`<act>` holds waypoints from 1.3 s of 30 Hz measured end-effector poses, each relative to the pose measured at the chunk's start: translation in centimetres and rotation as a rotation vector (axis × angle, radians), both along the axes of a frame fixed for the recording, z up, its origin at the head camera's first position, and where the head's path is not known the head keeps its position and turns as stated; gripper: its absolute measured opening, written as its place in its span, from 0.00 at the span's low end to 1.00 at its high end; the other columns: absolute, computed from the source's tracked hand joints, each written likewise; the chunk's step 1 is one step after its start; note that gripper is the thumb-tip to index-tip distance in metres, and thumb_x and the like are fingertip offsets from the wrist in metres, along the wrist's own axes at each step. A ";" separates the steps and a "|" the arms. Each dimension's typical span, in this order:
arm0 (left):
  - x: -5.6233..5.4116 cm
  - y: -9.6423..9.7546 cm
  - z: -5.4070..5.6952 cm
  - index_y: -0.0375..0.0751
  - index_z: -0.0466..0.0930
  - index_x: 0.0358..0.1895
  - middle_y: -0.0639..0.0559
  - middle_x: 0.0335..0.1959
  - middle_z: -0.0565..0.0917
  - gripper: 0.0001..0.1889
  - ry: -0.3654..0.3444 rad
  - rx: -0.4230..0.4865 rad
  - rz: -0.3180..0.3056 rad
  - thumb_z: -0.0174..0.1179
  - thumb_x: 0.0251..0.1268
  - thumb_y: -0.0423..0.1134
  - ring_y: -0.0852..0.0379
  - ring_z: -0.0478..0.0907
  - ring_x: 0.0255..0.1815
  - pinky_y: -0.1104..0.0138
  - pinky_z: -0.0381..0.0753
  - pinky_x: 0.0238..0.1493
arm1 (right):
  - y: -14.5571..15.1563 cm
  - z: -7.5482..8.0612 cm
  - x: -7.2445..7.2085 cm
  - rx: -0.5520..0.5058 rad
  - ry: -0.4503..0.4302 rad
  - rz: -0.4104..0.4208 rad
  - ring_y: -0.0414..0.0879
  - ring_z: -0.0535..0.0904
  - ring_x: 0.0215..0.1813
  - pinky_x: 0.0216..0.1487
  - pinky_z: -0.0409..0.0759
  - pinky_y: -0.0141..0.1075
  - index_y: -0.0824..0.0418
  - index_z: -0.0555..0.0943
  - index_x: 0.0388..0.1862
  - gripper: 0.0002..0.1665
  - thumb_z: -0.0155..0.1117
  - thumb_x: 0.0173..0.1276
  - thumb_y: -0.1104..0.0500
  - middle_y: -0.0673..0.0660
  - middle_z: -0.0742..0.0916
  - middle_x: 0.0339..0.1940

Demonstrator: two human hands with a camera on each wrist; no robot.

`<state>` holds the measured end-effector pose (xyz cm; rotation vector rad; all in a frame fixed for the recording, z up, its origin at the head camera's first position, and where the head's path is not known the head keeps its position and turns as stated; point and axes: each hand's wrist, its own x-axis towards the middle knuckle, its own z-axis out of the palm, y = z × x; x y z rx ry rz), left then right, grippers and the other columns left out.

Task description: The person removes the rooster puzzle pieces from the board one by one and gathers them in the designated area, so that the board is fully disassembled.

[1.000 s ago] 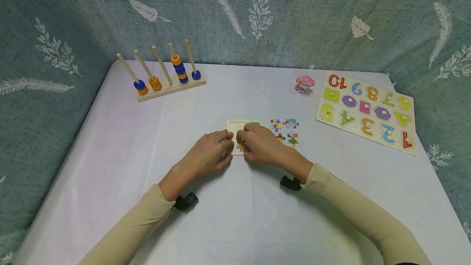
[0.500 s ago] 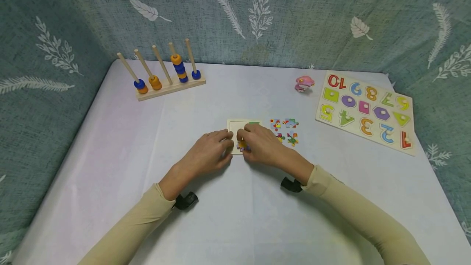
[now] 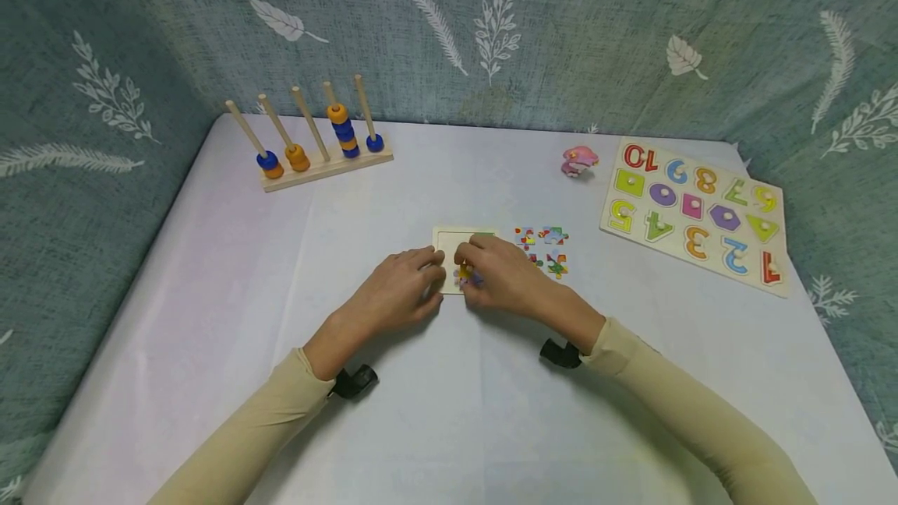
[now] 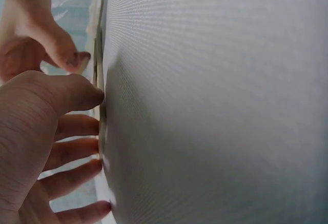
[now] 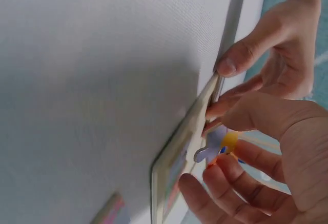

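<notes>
A shallow wooden puzzle tray (image 3: pixel 468 229) lies on the table between both hands. My left hand (image 3: pixel 398 292) rests along its left edge, fingers spread and fairly straight. In the left wrist view the thumb (image 4: pixel 82 93) touches that edge too. My right hand (image 3: pixel 507 275) is over the tray's right part and hides much of it. It pinches a jigsaw piece (image 5: pixel 215 143), lilac with yellow, blue and orange, between thumb and fingers. The piece stands tilted, its lilac knob toward the tray. Right of the tray lie several loose jigsaw pieces (image 3: pixel 554 235), partly covered by the right hand.
At the back left stands a peg stacker (image 3: pixel 330 170) with orange and blue rings. A pink toy figure (image 3: pixel 579 160) sits at the back right, beside a wooden number-and-shape board (image 3: pixel 694 228). Patterned green cloth (image 3: pixel 449 30) walls the white table's back and sides.
My right hand has shifted slightly to the right with the jigsaw piece, and more of the piece's colours show. My left hand keeps its place at the tray's edge.
</notes>
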<state>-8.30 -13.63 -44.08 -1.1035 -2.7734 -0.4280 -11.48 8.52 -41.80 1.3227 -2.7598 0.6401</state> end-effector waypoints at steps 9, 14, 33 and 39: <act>0.0 0.0 0.1 0.39 0.86 0.45 0.43 0.58 0.81 0.12 -0.036 -0.017 0.023 0.66 0.63 0.41 0.43 0.77 0.60 0.49 0.79 0.51 | 1.5 1.2 -0.2 -0.075 0.030 0.014 0.45 0.72 0.35 0.35 0.73 0.36 0.62 0.82 0.41 0.13 0.69 0.56 0.62 0.53 0.81 0.35; 0.0 0.0 0.1 0.40 0.85 0.45 0.43 0.58 0.80 0.11 -0.047 -0.020 0.025 0.66 0.63 0.41 0.43 0.77 0.60 0.49 0.79 0.52 | 2.4 1.5 -0.2 -0.062 0.033 -0.002 0.44 0.71 0.33 0.32 0.71 0.35 0.61 0.83 0.41 0.13 0.71 0.56 0.62 0.53 0.80 0.34; 0.0 0.2 0.1 0.39 0.85 0.44 0.43 0.58 0.80 0.11 -0.057 -0.024 0.027 0.66 0.63 0.40 0.43 0.76 0.61 0.49 0.79 0.53 | 5.7 2.2 0.0 0.027 0.044 -0.043 0.47 0.74 0.38 0.35 0.73 0.37 0.61 0.84 0.42 0.13 0.71 0.56 0.64 0.53 0.79 0.34; 0.0 0.4 0.1 0.39 0.85 0.44 0.43 0.58 0.80 0.11 -0.062 -0.035 0.033 0.66 0.63 0.41 0.43 0.76 0.61 0.49 0.78 0.53 | 7.0 2.5 0.1 0.043 0.033 -0.065 0.46 0.73 0.38 0.35 0.73 0.37 0.60 0.85 0.42 0.14 0.74 0.55 0.63 0.51 0.79 0.34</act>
